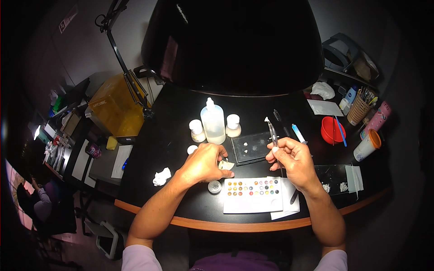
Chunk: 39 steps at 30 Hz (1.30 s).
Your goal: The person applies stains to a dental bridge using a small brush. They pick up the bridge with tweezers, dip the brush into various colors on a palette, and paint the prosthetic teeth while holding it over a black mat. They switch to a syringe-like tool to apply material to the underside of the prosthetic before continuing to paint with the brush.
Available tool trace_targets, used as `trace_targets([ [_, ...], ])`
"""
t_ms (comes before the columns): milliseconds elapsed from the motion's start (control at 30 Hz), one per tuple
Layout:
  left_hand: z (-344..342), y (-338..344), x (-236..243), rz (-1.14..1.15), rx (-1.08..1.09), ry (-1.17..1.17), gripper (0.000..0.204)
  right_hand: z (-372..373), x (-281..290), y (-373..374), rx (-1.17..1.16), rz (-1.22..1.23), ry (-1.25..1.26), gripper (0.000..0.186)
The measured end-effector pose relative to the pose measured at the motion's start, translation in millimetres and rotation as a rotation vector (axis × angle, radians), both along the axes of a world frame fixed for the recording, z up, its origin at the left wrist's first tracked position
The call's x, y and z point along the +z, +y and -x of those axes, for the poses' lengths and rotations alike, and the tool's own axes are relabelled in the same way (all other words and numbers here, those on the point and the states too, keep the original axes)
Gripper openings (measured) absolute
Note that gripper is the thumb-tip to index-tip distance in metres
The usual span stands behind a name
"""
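My right hand grips a pair of metal tweezers pointing up and away. At their tips is a small whitish piece, too small to name. My left hand is curled with its thumb and fingers around a small cream-coloured piece, partly hidden by the fingers. Just beyond and between the hands lies a dark flat slab with a few tiny white bits on it. Nearest me, a white palette carries rows of coloured round wells. Beside it, left, is a small round clear jar.
A large squeeze bottle stands between two white-capped jars. Crumpled tissue lies left. At right are a syringe, a red bowl, a cup and a basket of brushes. A big dark hood overhangs the back.
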State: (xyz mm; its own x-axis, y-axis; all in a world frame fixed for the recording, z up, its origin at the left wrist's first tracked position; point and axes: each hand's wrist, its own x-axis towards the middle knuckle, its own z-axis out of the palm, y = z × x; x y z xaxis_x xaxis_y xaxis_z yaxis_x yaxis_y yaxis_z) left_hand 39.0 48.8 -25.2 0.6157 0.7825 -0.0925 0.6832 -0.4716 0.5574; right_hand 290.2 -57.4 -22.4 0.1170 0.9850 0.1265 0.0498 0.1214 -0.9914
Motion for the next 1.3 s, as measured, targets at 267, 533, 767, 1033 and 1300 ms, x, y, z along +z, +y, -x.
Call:
trace_targets([
  [267, 5.2, 4.4, -6.5, -0.038, -0.018, -0.028, 0.061, -0.4, 0.6, 0.0, -0.009, 0.010, -0.006, 0.017],
  [533, 0.3, 5.5, -3.1, 0.027, -0.002, 0.027, 0.050, 0.3, 0.4, -1.1, -0.001, 0.027, -0.037, 0.019],
  [767, 8.0, 4.5, -4.4, -0.045, 0.021, -0.118, 0.043, 5.0, -0.8, -1.2, 0.008, 0.020, -0.003, 0.016],
  [1033, 13.3, -6.5, 21.4, 0.217, -0.010, -0.360, 0.047, 22.7, -7.9, -5.8, 0.107, 0.066, -0.051, 0.019],
  [1300, 22.6, -5.5, 22.2, 0.389, -0.120, -0.521, 0.050, 39.7, -13.4, -8.6, 0.086, -0.032, -0.233, 0.024],
])
